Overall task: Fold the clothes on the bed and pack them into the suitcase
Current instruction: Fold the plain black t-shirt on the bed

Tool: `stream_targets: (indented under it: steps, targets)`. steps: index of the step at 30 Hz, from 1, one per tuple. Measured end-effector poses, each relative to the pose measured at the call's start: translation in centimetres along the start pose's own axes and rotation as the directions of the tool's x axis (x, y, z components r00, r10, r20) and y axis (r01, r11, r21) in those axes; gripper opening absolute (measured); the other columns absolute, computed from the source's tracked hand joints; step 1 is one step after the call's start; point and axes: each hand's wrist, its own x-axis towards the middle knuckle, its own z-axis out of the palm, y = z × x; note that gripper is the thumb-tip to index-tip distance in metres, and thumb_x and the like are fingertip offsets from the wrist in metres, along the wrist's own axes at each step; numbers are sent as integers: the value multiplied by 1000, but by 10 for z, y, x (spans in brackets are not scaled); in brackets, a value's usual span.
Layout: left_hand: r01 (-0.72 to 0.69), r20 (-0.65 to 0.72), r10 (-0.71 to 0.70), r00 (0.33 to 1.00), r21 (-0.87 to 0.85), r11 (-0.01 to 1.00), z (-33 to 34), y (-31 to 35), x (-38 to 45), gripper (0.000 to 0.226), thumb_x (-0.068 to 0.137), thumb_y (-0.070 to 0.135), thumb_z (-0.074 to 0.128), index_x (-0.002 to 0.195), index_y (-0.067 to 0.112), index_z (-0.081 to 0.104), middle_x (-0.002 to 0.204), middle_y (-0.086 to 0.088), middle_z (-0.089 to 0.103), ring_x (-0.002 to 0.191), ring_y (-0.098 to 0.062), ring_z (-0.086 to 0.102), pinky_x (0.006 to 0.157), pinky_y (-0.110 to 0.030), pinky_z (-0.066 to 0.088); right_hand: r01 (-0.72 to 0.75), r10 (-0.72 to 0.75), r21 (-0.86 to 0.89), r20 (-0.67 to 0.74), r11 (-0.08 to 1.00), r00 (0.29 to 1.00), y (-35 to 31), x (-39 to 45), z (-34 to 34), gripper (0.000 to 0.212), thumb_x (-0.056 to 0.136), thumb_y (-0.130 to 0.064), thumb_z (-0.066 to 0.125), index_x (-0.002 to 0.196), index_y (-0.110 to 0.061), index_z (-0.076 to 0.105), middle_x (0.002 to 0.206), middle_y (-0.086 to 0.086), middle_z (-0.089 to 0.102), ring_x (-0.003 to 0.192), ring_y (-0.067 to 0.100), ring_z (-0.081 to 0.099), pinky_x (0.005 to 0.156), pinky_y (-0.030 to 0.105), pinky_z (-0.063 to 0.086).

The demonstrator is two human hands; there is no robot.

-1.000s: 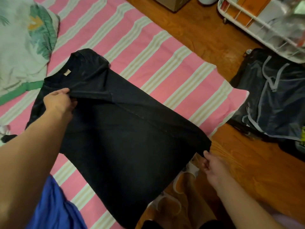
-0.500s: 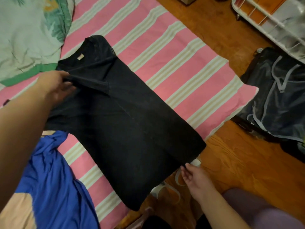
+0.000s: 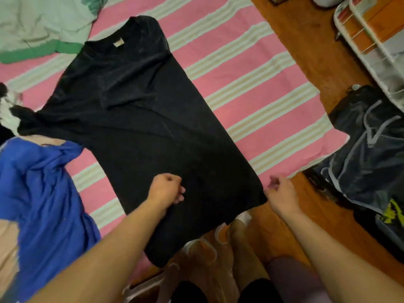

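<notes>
shirt: black shirt (image 3: 140, 119) lay flat on the striped bed (image 3: 251, 88), hem hanging off the near edge
left hand (image 3: 167, 190): curled loosely on the hem area, can't tell if it actually pinched cloth
right hand (image 3: 281, 193): at the hem corner, fingers curled, grip unclear too
tip: I'd smooth it out, then fold the sides in evenly
in the way: blue garment (image 3: 39, 193) touched the shirt's side
suitcase (image 3: 371, 154): open on the floor, just beside the bed

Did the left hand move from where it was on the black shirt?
Yes. The left hand left the collar label end and now rests near the black shirt's bottom hem.
</notes>
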Motion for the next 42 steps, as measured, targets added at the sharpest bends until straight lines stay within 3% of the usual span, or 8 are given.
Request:
stream_targets:
  steps: [5, 14, 19, 24, 30, 34, 37, 42]
  targets:
    - [190, 202, -173, 964, -66, 980, 83, -38, -23, 28, 103, 29, 58, 130, 19, 58, 89, -7, 71, 63, -15, 64, 58, -28, 55, 40, -2, -128, 282, 991, 959, -4, 16, 10, 15, 96, -34, 66, 106, -25, 60, 100, -3, 66, 93, 16, 65, 84, 39, 59]
    - [138, 139, -152, 978, 105, 985, 112, -59, -23, 13, 101, 31, 58, 103, 21, 65, 95, -3, 68, 81, -15, 69, 77, -34, 60, 26, 39, -248, 255, 968, 966, -7, 13, 2, 6, 98, -24, 63, 97, -23, 58, 93, -2, 66, 89, 15, 65, 72, 30, 54]
    - [100, 265, -164, 950, 239, 966, 63, -19, -20, 25, 105, 41, 49, 105, 19, 62, 90, -5, 72, 66, -14, 68, 61, -27, 55, 76, 33, -519, 198, 851, 980, -54, 33, -3, 9, 95, -24, 62, 99, -21, 55, 93, 2, 66, 82, 17, 65, 72, 34, 56]
    - [-105, -142, 112, 983, 61, 993, -58, 47, 30, 17, 102, 27, 51, 94, 20, 65, 91, -6, 71, 78, -22, 70, 65, -34, 57, 372, -332, -536, 175, 758, 927, -183, 64, -12, 10, 96, -14, 55, 104, -19, 51, 107, 4, 60, 88, 22, 57, 76, 34, 48]
    - [-266, -548, 359, 755, 243, 933, -167, 134, 109, 37, 99, 33, 55, 128, 12, 60, 126, -13, 61, 116, -35, 59, 96, -41, 48, 658, -581, -511, 329, 553, 744, -343, 123, 13, 46, 91, -4, 59, 134, -18, 52, 136, 8, 47, 112, 30, 58, 95, 41, 50]
    - [-247, -596, 468, 652, 417, 875, -198, 182, 170, 55, 103, 41, 48, 150, 15, 41, 146, -20, 45, 132, -41, 47, 109, -51, 40, 682, -607, -294, 312, 670, 731, -417, 168, 38, 46, 94, -4, 56, 139, -12, 48, 139, 12, 53, 119, 33, 57, 98, 42, 49]
    - [-177, -583, 389, 714, 387, 905, -214, 201, 207, 61, 100, 50, 51, 150, 17, 41, 148, -22, 42, 135, -44, 42, 110, -53, 38, 545, -522, -7, 280, 838, 806, -452, 191, 61, 47, 96, -8, 52, 143, -16, 44, 135, 11, 55, 117, 34, 58, 98, 44, 50]
    - [-301, -501, 491, 713, 414, 859, -223, 194, 210, 29, 91, 41, 68, 79, 20, 52, 100, -8, 54, 103, -35, 55, 87, -44, 46, 525, -584, 264, 262, 809, 768, -495, 203, 92, 41, 90, -9, 49, 129, -20, 55, 115, 10, 66, 95, 26, 65, 90, 44, 57]
